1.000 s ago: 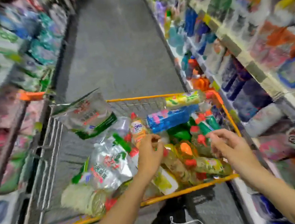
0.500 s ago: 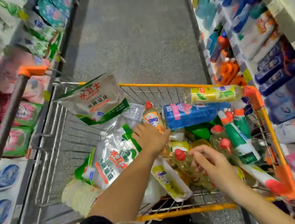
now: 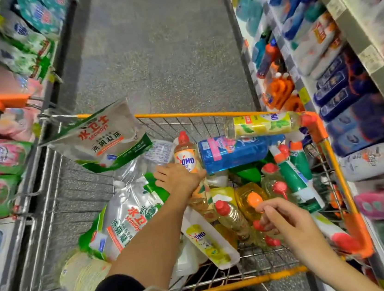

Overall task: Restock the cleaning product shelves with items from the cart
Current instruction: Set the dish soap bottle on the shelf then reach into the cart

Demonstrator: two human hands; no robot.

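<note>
Store aisle, grey speckled floor (image 3: 158,52) running ahead between 2 shelf runs. Left shelves (image 3: 29,51) hold soft pouches, right shelves (image 3: 332,38) hold blue, white and orange bottles with price strips along the edges. Both are motion-blurred.

Wire cart (image 3: 194,116) with an orange rim sits across the aisle. Its right corner is just beside the right shelves, and its grey handle bar with orange end cap (image 3: 4,102) is near the left shelves. The floor strip beyond the far rim is the open room.

Cart load: 1 Seaways pouch (image 3: 103,139) leans tilted at the far-left corner and a 2nd Seaways pouch (image 3: 132,218) lies flat below it. A blue bottle (image 3: 233,152) lies on its side. A yellow-label bottle (image 3: 263,124) lies across the far-right rim. Green-and-white spray bottles (image 3: 294,176) stand tilted at the right. A white OMO pack (image 3: 207,242) sits near the close rim.

Left hand (image 3: 178,179) is on the orange OMO bottle (image 3: 186,155), which stands upright mid-cart with its red cap on. Fingers are together and curled round its body below the label.

Right hand (image 3: 284,218) hovers over the yellow bottles at near right. Fingers are loosely curled and grip nothing, with the index tip just beside an orange cap (image 3: 253,199). Cannot tell if it touches.
</note>
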